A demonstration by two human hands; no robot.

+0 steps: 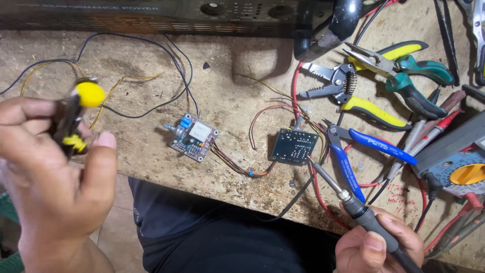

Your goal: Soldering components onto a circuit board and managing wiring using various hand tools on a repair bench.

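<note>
Blue-handled cutters [353, 151], yellow wire stripper [348, 93], multimeter [457, 162] (right edge), black amplifier [151, 12] behind.

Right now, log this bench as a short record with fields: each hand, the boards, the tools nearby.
left hand: raised near the camera, blurred, gripping a black tool with yellow parts
right hand: holds a soldering iron, tip at the edge of the dark circuit board
second board: blue and white parts, joined to the dark one by wires
tools at right: blue-handled cutters, yellow-handled wire strippers, multimeter
surface: worn workbench
</note>
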